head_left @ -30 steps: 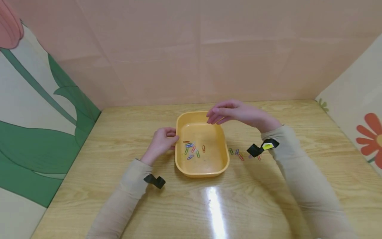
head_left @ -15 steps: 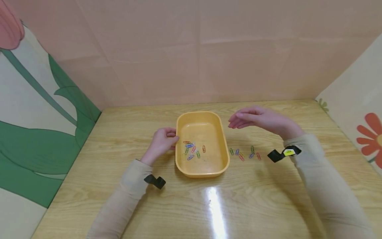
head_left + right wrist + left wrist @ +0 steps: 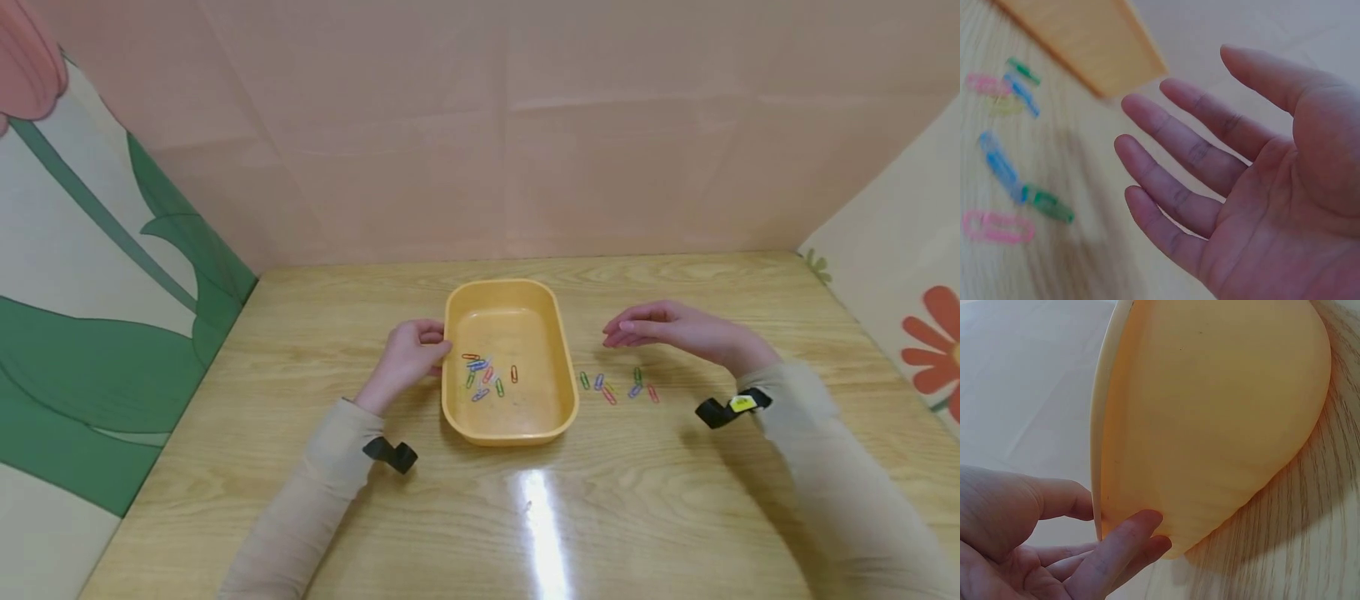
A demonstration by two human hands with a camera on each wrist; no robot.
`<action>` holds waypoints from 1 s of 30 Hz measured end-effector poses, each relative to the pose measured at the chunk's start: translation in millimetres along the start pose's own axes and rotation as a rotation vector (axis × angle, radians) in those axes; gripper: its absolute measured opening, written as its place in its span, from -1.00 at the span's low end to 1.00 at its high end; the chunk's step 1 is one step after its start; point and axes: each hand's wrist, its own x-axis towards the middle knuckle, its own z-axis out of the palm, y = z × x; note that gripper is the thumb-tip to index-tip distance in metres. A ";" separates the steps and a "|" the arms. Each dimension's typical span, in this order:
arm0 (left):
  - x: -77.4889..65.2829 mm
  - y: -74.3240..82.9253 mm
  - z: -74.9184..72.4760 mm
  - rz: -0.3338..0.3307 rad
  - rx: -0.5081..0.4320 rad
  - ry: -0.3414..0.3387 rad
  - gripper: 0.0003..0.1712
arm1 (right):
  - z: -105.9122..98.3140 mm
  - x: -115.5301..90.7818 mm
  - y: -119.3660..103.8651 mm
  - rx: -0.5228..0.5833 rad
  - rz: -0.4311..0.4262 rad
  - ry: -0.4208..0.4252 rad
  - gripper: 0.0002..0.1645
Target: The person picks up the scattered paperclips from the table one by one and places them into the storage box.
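Note:
A yellow plastic tray (image 3: 536, 350) stands on the table, with several coloured paper clips (image 3: 500, 387) lying on its floor toward the left. My left hand (image 3: 408, 358) grips the tray's left rim, thumb on the rim and fingers against the outer wall, as the left wrist view shows. To the right of the tray lie several more paper clips (image 3: 609, 396) in green, blue, yellow and pink. Above and just behind these hovers my right hand (image 3: 675, 329), its fingers relaxed and slightly bent. In the right wrist view its palm (image 3: 1310, 206) holds nothing.
The wooden table (image 3: 360, 533) meets a pink wall covering (image 3: 390, 167) at the back. A panel with green leaves (image 3: 82, 392) borders the left side, and a flower-printed panel (image 3: 885, 250) borders the right.
My right hand has moved from over the tray's far right corner to the right, then lower, near the loose clips. My left hand and the tray have stayed in place.

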 end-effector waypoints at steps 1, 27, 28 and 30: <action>0.3 -0.1 0.1 0.000 0.001 0.001 -0.60 | 0.0 -0.9 3.2 -0.005 0.000 0.001 -0.49; -1.0 1.4 0.2 0.001 0.011 0.003 -0.60 | 41.1 16.2 40.5 -0.218 -0.256 0.060 -0.66; -1.3 1.6 0.3 0.001 0.013 0.004 -0.60 | 42.6 17.2 41.0 -0.220 -0.274 0.061 -0.66; -2.2 2.4 0.4 -0.003 0.015 0.005 -0.60 | 45.1 19.1 42.1 -0.237 -0.310 0.069 -0.66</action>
